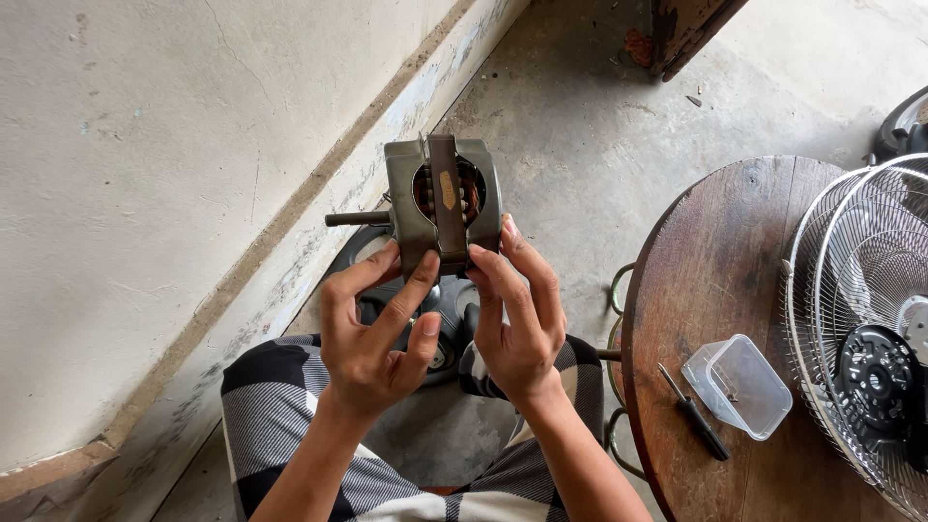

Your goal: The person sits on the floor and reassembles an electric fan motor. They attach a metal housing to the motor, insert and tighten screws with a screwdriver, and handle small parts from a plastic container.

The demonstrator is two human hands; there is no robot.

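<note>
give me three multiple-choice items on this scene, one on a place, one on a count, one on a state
1. Where does the screwdriver lie?
A. on the round table, beside the clear tub
B. on the floor by the wall
C. inside the fan grille

2. How many hands hold the motor?
A. none
B. one
C. two

3. How does the motor's shaft stand?
A. pointing straight down at the floor
B. sticking out sideways toward the wall
C. hidden inside a fist

Answers:
1 A, the screwdriver rests on the wood right next to the tub.
2 C, the left hand and right hand both grip the motor's lower edge with their fingertips.
3 B, the bare shaft juts out of the motor's side toward the wall.
</note>
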